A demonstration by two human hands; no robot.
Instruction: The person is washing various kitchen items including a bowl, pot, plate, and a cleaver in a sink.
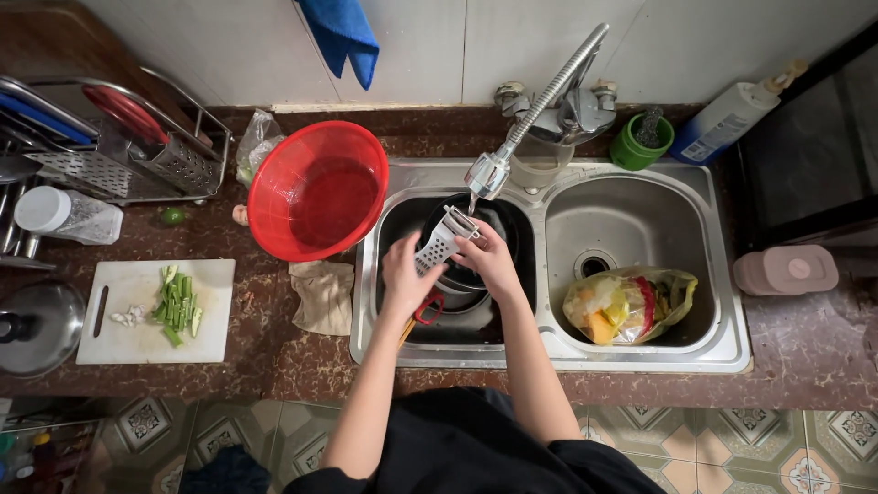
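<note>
Two hands holding a white grater [440, 243] under the tap [540, 110] above the left basin of a double sink [732, 274].

The left hand [405, 274] is closed around the lower part of the grater, near its red handle [426, 309]; the right hand [487, 259] grips the upper part, fingers curled over it. The grater is tilted, its top end just below the tap's spout, and it hangs over dark pots [476, 274] stacked in the left basin. The right basin holds a clear bag of scraps [629, 305]. A red bowl [317, 190] leans at the sink's left edge, with a crumpled cloth [322, 297] beside it. Further left on the counter lies a white cutting board [154, 311] bearing chopped green stalks [177, 303]. A dish rack [119, 137] stands at the back left, and a green cup [641, 143] sits behind the sink.
</note>
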